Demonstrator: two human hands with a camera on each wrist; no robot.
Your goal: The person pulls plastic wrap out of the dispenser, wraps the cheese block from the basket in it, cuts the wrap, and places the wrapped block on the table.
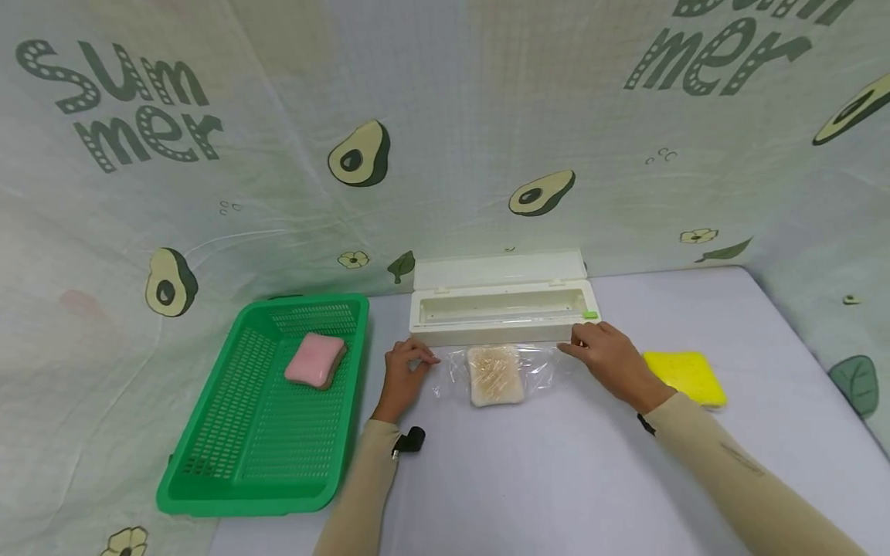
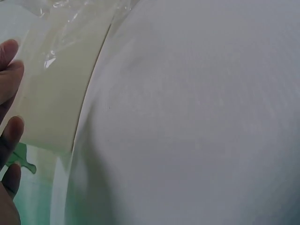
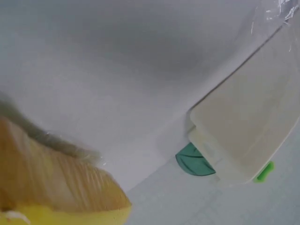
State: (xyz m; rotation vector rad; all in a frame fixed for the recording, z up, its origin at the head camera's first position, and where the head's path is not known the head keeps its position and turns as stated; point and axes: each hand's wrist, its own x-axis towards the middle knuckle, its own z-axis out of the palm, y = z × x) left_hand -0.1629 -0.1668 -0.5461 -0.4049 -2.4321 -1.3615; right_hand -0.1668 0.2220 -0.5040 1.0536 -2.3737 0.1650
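A slice-shaped bread piece (image 1: 497,375), pale with a browned face, lies on the table under clear cling film (image 1: 538,369). My left hand (image 1: 403,372) pinches the film's left end between thumb and forefinger; other fingers are spread in the left wrist view. At the film's right end, my right hand (image 1: 610,361) pinches the upper corner; that hand is out of the right wrist view. Just behind the bread piece stands a white cling film dispenser (image 1: 497,334), lid raised, with a green slide cutter (image 1: 590,315) at its right end.
On the left is a green plastic basket (image 1: 260,506) holding a pink slice-shaped piece (image 1: 316,360). A yellow slice-shaped piece (image 1: 684,377) with a brown side lies by my right forearm. A printed cloth (image 1: 445,193) hangs behind the table.
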